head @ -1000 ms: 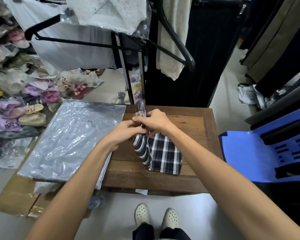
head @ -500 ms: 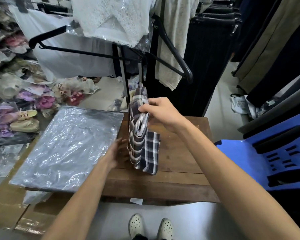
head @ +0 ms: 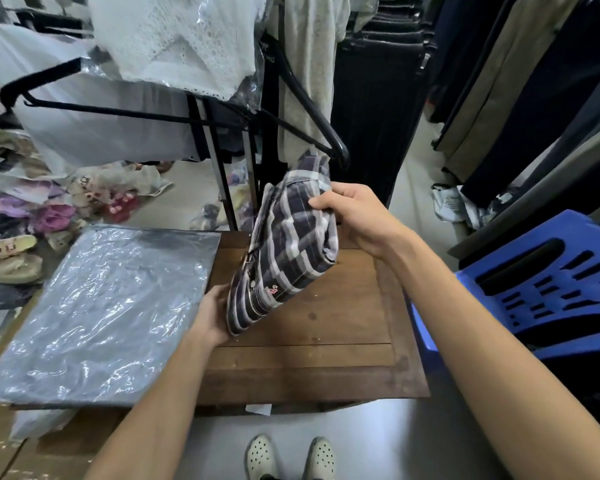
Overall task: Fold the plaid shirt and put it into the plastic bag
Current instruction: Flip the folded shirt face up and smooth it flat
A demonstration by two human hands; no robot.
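The folded plaid shirt (head: 284, 247), dark with white checks, is held up tilted above the wooden table (head: 312, 362). My right hand (head: 357, 216) grips its upper edge from the right. My left hand (head: 212, 313) holds its lower left corner from underneath. A small red logo and buttons face me. The clear plastic bag (head: 97, 313) lies flat to the left, overhanging the table's left side, apart from the shirt.
A black clothes rack (head: 222, 157) with hanging garments and empty hangers stands just behind the table. A blue plastic chair (head: 541, 289) is at the right. Bagged shoes (head: 32, 216) are piled on the floor at left. Cardboard (head: 49, 445) lies under the bag.
The shirt was lifted off the table and turned from upright to tilted, its front facing me. My left hand moved under its lower corner.
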